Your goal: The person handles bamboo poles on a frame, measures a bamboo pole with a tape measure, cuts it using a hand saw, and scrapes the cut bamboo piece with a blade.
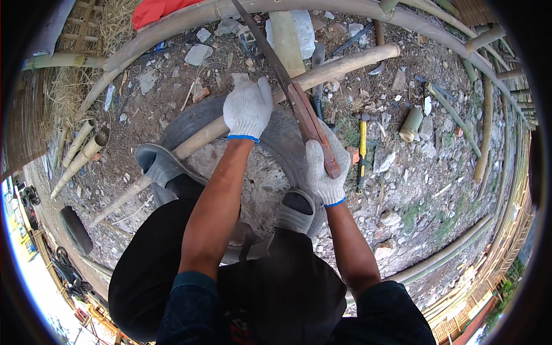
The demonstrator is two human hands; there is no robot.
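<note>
A long bamboo pole (pixel 345 69) lies slantwise across an old tyre (pixel 192 118), its far end up to the right. My left hand (pixel 248 109), in a white knitted glove with a blue cuff, is closed round the pole left of a handsaw (pixel 309 121). My right hand (pixel 329 172), gloved alike, grips the reddish-brown wooden handle. The dark saw blade runs up and away to the left, crossing the pole just right of my left hand; I cannot tell whether its teeth touch the bamboo. My left shoe (pixel 158 164) rests against the pole.
To the right lie a hammer (pixel 363 150) with a yellow handle and a short bamboo piece (pixel 411 125). A black-handled blade (pixel 317 86) lies beyond the pole. Stones and rubble cover the ground. A thick curved bamboo rail (pixel 190 24) spans the far side, with cut bamboo tubes (pixel 83 155) at left.
</note>
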